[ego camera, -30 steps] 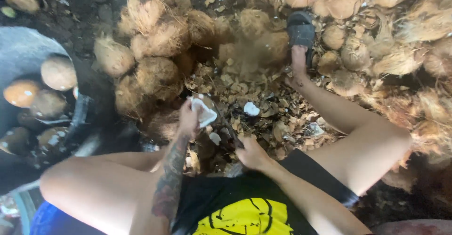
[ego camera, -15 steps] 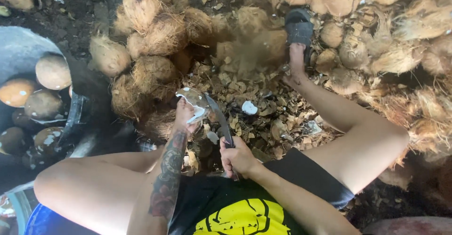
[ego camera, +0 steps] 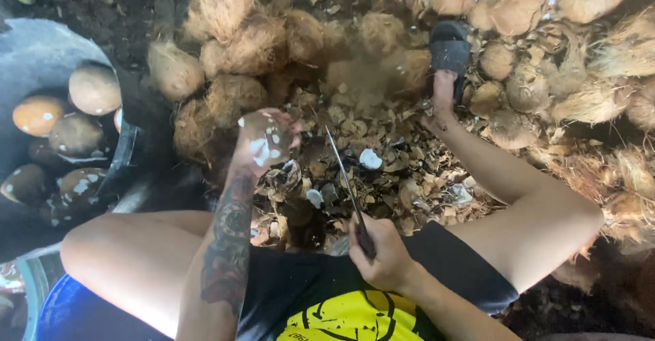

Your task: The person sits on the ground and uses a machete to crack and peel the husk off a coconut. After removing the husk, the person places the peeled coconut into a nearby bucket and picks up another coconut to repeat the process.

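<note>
My left hand holds a brown coconut with white patches, raised above the pile of shell chips between my legs. My right hand grips the dark handle of a long thin knife. Its blade points up and away, just right of the coconut and apart from it. My left forearm is tattooed. I sit with both knees spread wide.
A grey basin at the left holds several peeled coconuts. Husky unpeeled coconuts are heaped ahead and to the right. My right foot wears a dark sandal. A blue container sits under my left thigh.
My left hand has lifted and turned the coconut, which now shows its brown round side. The knife has swung from low near the chips to upright beside the coconut.
</note>
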